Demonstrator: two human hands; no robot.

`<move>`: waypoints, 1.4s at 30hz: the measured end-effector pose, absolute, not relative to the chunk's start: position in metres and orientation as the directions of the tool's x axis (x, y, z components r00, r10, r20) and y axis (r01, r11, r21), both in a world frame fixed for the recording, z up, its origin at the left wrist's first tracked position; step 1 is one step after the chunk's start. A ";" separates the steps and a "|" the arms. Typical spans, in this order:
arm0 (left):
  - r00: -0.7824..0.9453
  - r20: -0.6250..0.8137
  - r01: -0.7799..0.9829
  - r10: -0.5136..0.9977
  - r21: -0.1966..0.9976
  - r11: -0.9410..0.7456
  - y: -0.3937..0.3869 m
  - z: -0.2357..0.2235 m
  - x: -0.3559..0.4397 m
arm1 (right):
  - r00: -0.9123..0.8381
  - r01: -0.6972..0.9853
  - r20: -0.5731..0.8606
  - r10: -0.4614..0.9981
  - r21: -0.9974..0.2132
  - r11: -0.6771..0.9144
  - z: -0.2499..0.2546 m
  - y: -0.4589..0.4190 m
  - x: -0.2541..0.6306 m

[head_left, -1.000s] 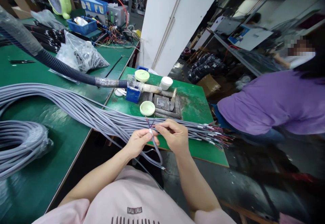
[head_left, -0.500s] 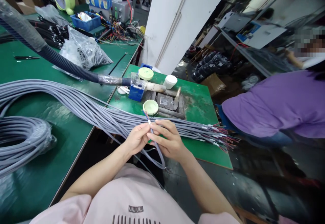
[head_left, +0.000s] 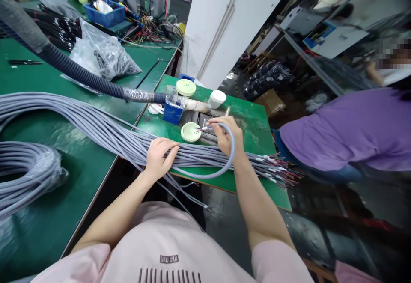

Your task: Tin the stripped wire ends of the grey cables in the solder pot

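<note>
My right hand [head_left: 227, 135] is closed on a single grey cable [head_left: 228, 162] that loops from the bundle round my wrist. Its bared coloured wire tips hover over the small round pale green pot [head_left: 190, 132]. My left hand [head_left: 159, 156] lies on the thick bundle of grey cables [head_left: 96, 126], fingers curled over it. The bundle runs from the left across the small green table [head_left: 250, 129], with stripped coloured ends [head_left: 279, 172] at the right.
A metal block [head_left: 208, 129], a blue box [head_left: 172, 112], a white jar [head_left: 217, 99] and a lidded green pot [head_left: 186, 87] stand behind. A ribbed dark hose [head_left: 73, 71] ends there. Coiled grey cable [head_left: 25, 176] lies left. A person in purple [head_left: 346, 129] bends at right.
My right hand has carried the single cable's end forward from in front of me to the green pot. My left hand has let go of it and dropped onto the bundle.
</note>
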State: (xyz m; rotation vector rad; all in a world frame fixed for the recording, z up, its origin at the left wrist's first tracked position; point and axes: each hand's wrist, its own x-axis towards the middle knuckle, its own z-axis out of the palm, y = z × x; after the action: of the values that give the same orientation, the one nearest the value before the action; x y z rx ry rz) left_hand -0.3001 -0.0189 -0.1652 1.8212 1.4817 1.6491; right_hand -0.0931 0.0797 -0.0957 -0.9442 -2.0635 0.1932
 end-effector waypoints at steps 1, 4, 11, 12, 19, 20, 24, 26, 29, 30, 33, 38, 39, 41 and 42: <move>-0.171 0.571 0.494 0.803 0.755 -0.431 -0.018 -0.167 -0.300 | -0.391 0.562 0.616 0.684 -0.429 0.707 -0.096 0.084 -0.096; -0.171 0.558 0.478 0.812 0.767 -0.427 -0.018 -0.169 -0.300 | -0.458 0.583 0.565 0.686 -0.391 0.712 -0.097 0.097 -0.105; -0.181 0.527 0.404 0.830 0.810 -0.426 -0.018 -0.170 -0.301 | -0.613 0.573 0.450 0.649 -0.312 0.758 -0.102 0.114 -0.119; -0.178 0.528 0.398 0.830 0.810 -0.430 -0.018 -0.170 -0.301 | -0.624 0.569 0.442 0.644 -0.308 0.763 -0.103 0.115 -0.120; -0.157 0.517 0.425 0.841 0.804 -0.415 -0.018 -0.172 -0.301 | -0.649 0.582 0.397 0.649 -0.290 0.760 -0.112 0.122 -0.125; -0.152 0.522 0.436 0.839 0.797 -0.417 -0.018 -0.172 -0.301 | -0.654 0.582 0.392 0.647 -0.285 0.761 -0.114 0.123 -0.126; -0.143 0.570 0.465 0.809 0.760 -0.453 -0.018 -0.172 -0.301 | -0.657 0.582 0.402 0.637 -0.266 0.769 -0.112 0.122 -0.126; -0.139 0.603 0.498 0.786 0.728 -0.471 -0.019 -0.171 -0.301 | -0.649 0.580 0.435 0.625 -0.249 0.776 -0.106 0.120 -0.122; -0.128 0.648 0.566 0.750 0.669 -0.482 -0.019 -0.170 -0.300 | -0.597 0.613 0.516 0.614 -0.200 0.764 -0.093 0.119 -0.108; -0.123 0.662 0.584 0.739 0.651 -0.485 -0.019 -0.170 -0.300 | -0.574 0.633 0.541 0.615 -0.183 0.752 -0.089 0.120 -0.102; -0.106 0.688 0.614 0.718 0.613 -0.497 -0.019 -0.170 -0.300 | -0.506 0.695 0.585 0.634 -0.158 0.701 -0.086 0.129 -0.081; -0.090 0.688 0.634 0.720 0.597 -0.491 -0.018 -0.170 -0.301 | -0.449 0.753 0.555 0.701 -0.187 0.631 -0.100 0.154 -0.053; -0.090 0.686 0.635 0.722 0.598 -0.488 -0.018 -0.170 -0.300 | -0.445 0.760 0.540 0.715 -0.195 0.620 -0.104 0.159 -0.050; -0.090 0.683 0.635 0.724 0.600 -0.487 -0.018 -0.170 -0.300 | -0.440 0.774 0.508 0.740 -0.202 0.599 -0.110 0.168 -0.045; -0.090 0.683 0.635 0.725 0.600 -0.487 -0.018 -0.170 -0.300 | -0.439 0.781 0.493 0.751 -0.203 0.590 -0.112 0.172 -0.044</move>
State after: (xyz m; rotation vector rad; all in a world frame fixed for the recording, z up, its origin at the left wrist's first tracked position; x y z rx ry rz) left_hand -0.3002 -0.0181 -0.1699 2.0611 1.5453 1.6482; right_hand -0.0441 0.1717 -0.1124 -1.2135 -2.2776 -0.0743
